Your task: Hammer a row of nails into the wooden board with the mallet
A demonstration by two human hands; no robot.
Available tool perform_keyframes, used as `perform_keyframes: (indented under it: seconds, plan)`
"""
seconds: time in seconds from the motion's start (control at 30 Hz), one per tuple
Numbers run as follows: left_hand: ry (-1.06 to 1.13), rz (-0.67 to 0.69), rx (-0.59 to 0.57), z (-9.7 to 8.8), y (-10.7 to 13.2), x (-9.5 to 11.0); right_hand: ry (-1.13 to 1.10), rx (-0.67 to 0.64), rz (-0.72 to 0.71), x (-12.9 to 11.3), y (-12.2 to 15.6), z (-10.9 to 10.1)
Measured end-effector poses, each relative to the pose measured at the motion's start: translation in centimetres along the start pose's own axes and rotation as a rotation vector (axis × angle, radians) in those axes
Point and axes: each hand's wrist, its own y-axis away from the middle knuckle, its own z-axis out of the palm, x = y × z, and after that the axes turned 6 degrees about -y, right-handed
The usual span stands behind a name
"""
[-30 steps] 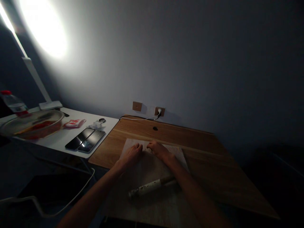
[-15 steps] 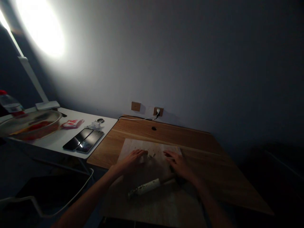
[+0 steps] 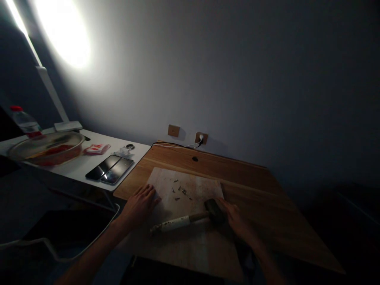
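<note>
Two hands rest at the sides of a board: the left hand (image 3: 142, 202) lies palm down over its left edge with fingers spread, and the right hand (image 3: 233, 215) is at its right edge, just beside a hammer. The right fingers look stretched out, but it is too dim to tell if they touch or hold anything. Both arms come up from the bottom, bent inward a little. Behind everything is a big, plain gray wall (image 3: 237, 79), with a bright round glow at the top left. Next biggest is the brown wooden table (image 3: 267, 209), with lines in its wood and a small dark hole (image 3: 195, 158) near the back. A white table (image 3: 141, 152) stands to its left. The pale board (image 3: 202, 243) sits tilted on the wooden table, near the person. On the white table are a tall white lamp (image 3: 55, 95), a wide see-through tub (image 3: 82, 137) with red and yellow in it, and a bottle (image 3: 26, 122) with a red cap. The bottle's label is too small to read. The hammer (image 3: 181, 222) lies across the board, dark head to the right, white-wrapped handle to the left. Two shiny phones (image 3: 117, 171) lie side by side near the white table's edge. A packet (image 3: 96, 149) has red marks I can't read. Two brown plates (image 3: 173, 130) are on the wall, one with a white plug (image 3: 201, 137). Smallest are the little bits (image 3: 184, 191) scattered on the board, beyond the hammer.
</note>
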Motion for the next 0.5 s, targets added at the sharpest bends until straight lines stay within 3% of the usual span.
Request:
perform_keyframes:
  seconds: [0.3,0.4,0.5]
  plan:
    - [0.056,-0.184,-0.05,-2.4,-1.7,-8.7,-0.05,-0.006,-0.006,-7.3,-3.1,5.9]
    - [0.049,-0.243,-0.03,-2.9,-1.4,-9.6,-0.107,0.055,-0.054,-8.2,-3.7,6.7]
    - [0.07,-0.257,0.062,-2.9,-0.7,-8.9,-0.157,0.308,-0.136,-8.9,-2.9,7.3]
